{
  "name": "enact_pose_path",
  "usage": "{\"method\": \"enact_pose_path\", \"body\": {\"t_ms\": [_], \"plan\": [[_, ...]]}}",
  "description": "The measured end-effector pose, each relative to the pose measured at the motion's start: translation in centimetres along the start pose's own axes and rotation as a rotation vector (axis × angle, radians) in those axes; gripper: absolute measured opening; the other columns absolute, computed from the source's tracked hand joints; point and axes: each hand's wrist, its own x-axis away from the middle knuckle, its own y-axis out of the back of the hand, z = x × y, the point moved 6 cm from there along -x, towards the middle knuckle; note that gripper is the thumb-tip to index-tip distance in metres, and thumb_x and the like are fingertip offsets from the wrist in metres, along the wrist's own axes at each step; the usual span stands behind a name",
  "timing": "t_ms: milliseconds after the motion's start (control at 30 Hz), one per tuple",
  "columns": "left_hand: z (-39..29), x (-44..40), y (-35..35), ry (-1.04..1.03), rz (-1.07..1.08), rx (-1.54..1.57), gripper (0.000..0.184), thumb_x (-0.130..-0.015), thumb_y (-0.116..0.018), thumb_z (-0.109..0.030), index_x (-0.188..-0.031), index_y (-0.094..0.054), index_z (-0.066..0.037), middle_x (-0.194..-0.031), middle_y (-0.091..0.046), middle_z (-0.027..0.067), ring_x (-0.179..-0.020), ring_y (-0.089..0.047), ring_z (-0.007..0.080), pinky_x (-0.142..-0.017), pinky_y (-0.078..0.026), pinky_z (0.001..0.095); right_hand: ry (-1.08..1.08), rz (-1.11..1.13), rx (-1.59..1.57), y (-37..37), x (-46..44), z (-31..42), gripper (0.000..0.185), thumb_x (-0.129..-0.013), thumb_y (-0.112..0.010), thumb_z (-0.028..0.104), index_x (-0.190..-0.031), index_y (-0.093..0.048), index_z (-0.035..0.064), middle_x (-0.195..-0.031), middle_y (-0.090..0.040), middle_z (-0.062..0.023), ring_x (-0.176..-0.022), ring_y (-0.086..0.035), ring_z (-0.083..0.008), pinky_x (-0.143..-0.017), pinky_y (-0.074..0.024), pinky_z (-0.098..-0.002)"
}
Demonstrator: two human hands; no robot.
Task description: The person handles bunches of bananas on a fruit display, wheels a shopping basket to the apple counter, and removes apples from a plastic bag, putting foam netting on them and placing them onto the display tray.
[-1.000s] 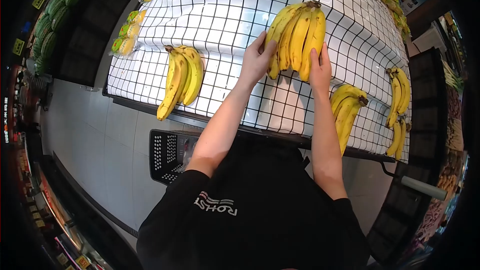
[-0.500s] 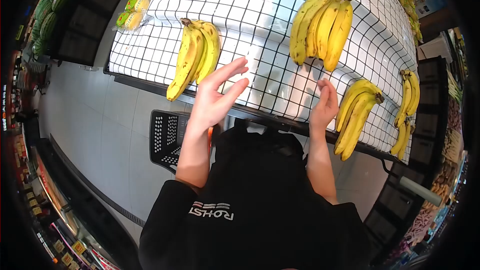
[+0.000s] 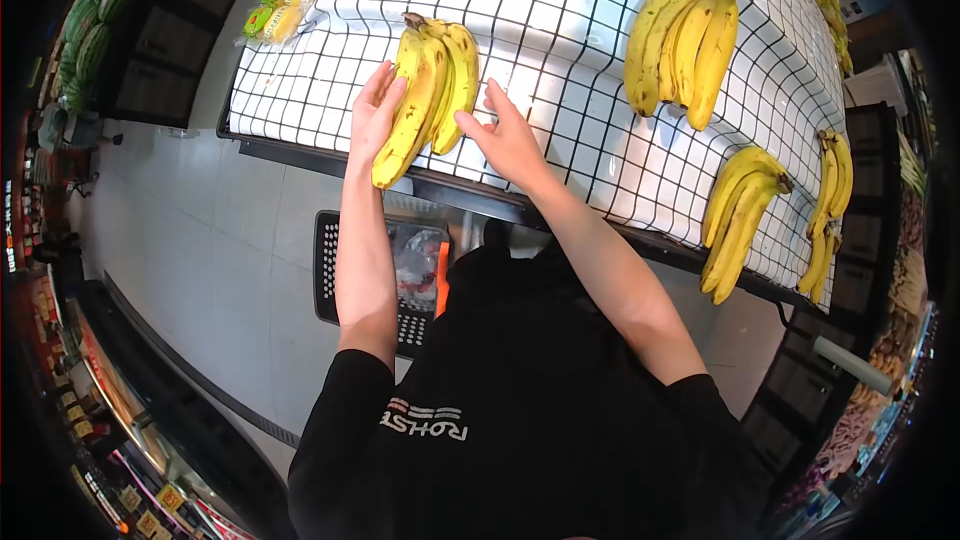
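Bananas (image 3: 419, 110) in the head view, a yellow, curved, brown-flecked bunch with a dark stem end, lie at the near edge of the surface (image 3: 570, 70), which is covered in white cloth with a black grid. The stem points away from the person, and the lowest tip reaches the edge. The left hand (image 3: 372, 120) touches the bunch's left side, fingers partly curled and thumb near its upper face; whether that grip bears any weight, I cannot tell. The right hand (image 3: 508, 145) is spread, thumb beside the bunch's right side; contact there is unclear.

The bunch should feel moderately heavy, firm but easily bruised, its smooth skin slightly slippery. Broad support from both sides and beneath would suit it; the stem end gives a stiffer hold, though lifting by that alone could strain the necks.

A fuller yellow banana bunch (image 3: 650, 45) lies well to the right; a black perforated plastic basket (image 3: 327, 270) sits below the edge.
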Motion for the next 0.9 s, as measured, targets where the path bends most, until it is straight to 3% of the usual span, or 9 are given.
{"method": "enact_pose_path", "body": {"t_ms": [133,267,400,467,533,600,633,700,900], "plan": [[-0.1,0.2,-0.1,0.016,0.019,-0.031,0.068,-0.089,-0.068,-0.011,-0.142,-0.032,0.011,-0.139,-0.047,0.0211,-0.123,-0.052,0.0229,-0.100,-0.044,0.0304,0.094,-0.142,-0.021,-1.5,-2.1,1.8,0.066,-0.083,-0.072,0.036,-0.128,-0.046,-0.0053,-0.123,-0.058,-0.0239,-0.099,-0.065,-0.0231,-0.082,-0.0518,-0.0335],[-0.6,1.6,-1.6,-0.004,-0.039,0.058,0.071,-0.087,-0.070,-0.009,-0.141,-0.030,0.014,-0.132,-0.052,0.0201,-0.114,-0.057,0.0208,-0.091,-0.049,0.0290,0.129,-0.189,0.079,-1.9,-2.4,3.7,0.062,-0.078,-0.076,0.035,-0.120,-0.051,-0.0036,-0.103,-0.067,-0.0211,-0.098,-0.066,-0.0305,-0.084,-0.0511,-0.0385],[0.5,2.5,-2.8,0.001,-0.089,0.293,0.065,-0.091,-0.064,-0.005,-0.141,-0.028,0.016,-0.132,-0.052,0.0208,-0.114,-0.056,0.0207,-0.092,-0.048,0.0280,0.062,-0.273,0.049,-1.3,-1.5,3.1,0.067,-0.078,-0.076,0.036,-0.124,-0.049,-0.0045,-0.116,-0.061,-0.0221,-0.105,-0.063,-0.0295,-0.088,-0.0498,-0.0377],[0.6,2.9,-3.0,0.004,-0.108,0.226,0.055,-0.094,-0.059,-0.006,-0.140,-0.035,0.012,-0.132,-0.053,0.0195,-0.114,-0.058,0.0211,-0.093,-0.049,0.0306,-0.048,-0.242,-0.074,-0.6,-0.6,3.6,0.086,-0.075,-0.076,0.043,-0.136,-0.039,-0.0045,-0.129,-0.048,-0.0277,-0.123,-0.047,-0.0380,-0.103,-0.0396,-0.0432],[0.0,3.6,-3.3,0.034,-0.092,0.234,0.061,-0.093,-0.061,-0.006,-0.141,-0.030,0.015,-0.132,-0.052,0.0218,-0.116,-0.056,0.0204,-0.095,-0.047,0.0281,-0.013,-0.241,-0.148,-0.4,-0.8,3.3,0.081,-0.077,-0.076,0.037,-0.136,-0.039,-0.0046,-0.127,-0.052,-0.0241,-0.119,-0.052,-0.0320,-0.099,-0.0436,-0.0399],[-0.9,4.2,-3.4,0.069,-0.055,0.226,0.059,-0.094,-0.060,-0.008,-0.140,-0.032,0.015,-0.132,-0.053,0.0218,-0.116,-0.056,0.0205,-0.096,-0.047,0.0285,-0.063,-0.135,-0.539,-0.4,-0.1,3.2,0.072,-0.082,-0.075,0.029,-0.135,-0.040,-0.0043,-0.123,-0.057,-0.0192,-0.112,-0.058,-0.0248,-0.093,-0.0480,-0.0347],[-1.3,4.5,-3.5,0.081,-0.058,0.220,0.057,-0.094,-0.060,-0.008,-0.140,-0.033,0.015,-0.132,-0.053,0.0217,-0.116,-0.057,0.0206,-0.096,-0.047,0.0285,-0.063,-0.142,-0.542,-0.1,0.2,3.4,0.072,-0.082,-0.075,0.029,-0.135,-0.040,-0.0043,-0.123,-0.057,-0.0192,-0.112,-0.058,-0.0248,-0.093,-0.0480,-0.0347],[-1.5,4.7,-3.8,0.079,-0.032,0.235,0.054,-0.095,-0.059,-0.008,-0.140,-0.035,0.013,-0.131,-0.054,0.0211,-0.115,-0.057,0.0208,-0.096,-0.047,0.0288,-0.185,-0.142,-0.708,0.0,0.7,2.9,0.064,-0.085,-0.073,0.023,-0.133,-0.041,-0.0038,-0.120,-0.060,-0.0158,-0.106,-0.061,-0.0204,-0.088,-0.0500,-0.0303],[-0.8,5.5,-5.7,0.102,-0.011,0.290,0.051,-0.096,-0.057,-0.009,-0.140,-0.038,0.009,-0.132,-0.054,0.0191,-0.115,-0.057,0.0201,-0.096,-0.049,0.0300,-0.222,-0.179,-0.780,0.8,1.9,3.0,0.069,-0.084,-0.074,0.023,-0.135,-0.038,-0.0057,-0.122,-0.059,-0.0170,-0.109,-0.060,-0.0219,-0.090,-0.0494,-0.0312]]}}
